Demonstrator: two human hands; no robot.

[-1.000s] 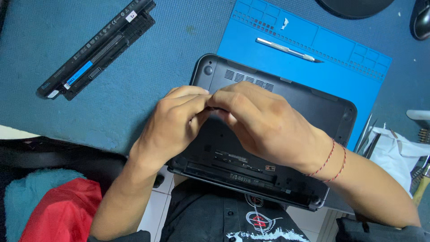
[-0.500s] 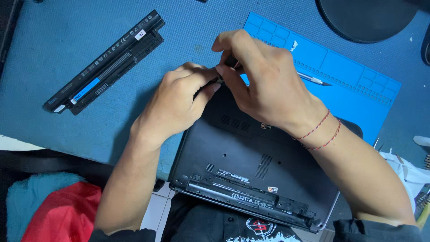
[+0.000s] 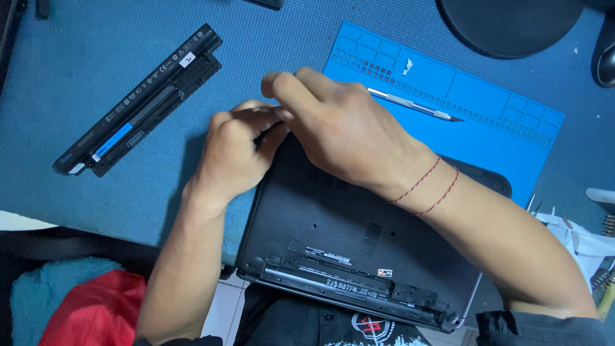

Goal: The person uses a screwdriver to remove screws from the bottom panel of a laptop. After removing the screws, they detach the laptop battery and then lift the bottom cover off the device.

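Here the person's left hand (image 3: 234,150) and right hand (image 3: 343,131) meet over the far left corner of a black laptop (image 3: 359,250), which lies upside down, part on the blue table mat (image 3: 77,186) and part on a brighter blue work mat (image 3: 487,122), with its near edge overhanging the table toward the person's lap. The left hand is curled, fingers bunched against that corner; the right lies over it with fingers bent and pressed close, and whether either pinches something small there cannot be told, since the knuckles hide the spot. The laptop looks stiff and fairly heavy, its base a hard plastic shell with vents and an empty battery bay along the near edge (thin ribs there would likely crack under prying). It is best held by the solid edges or corners, flat and with both hands, as the smooth shell could slide on the mat. The long black battery (image 3: 138,102) lies well apart to the left, and a slim metal tool (image 3: 415,106) rests on the work mat just beyond the right hand.
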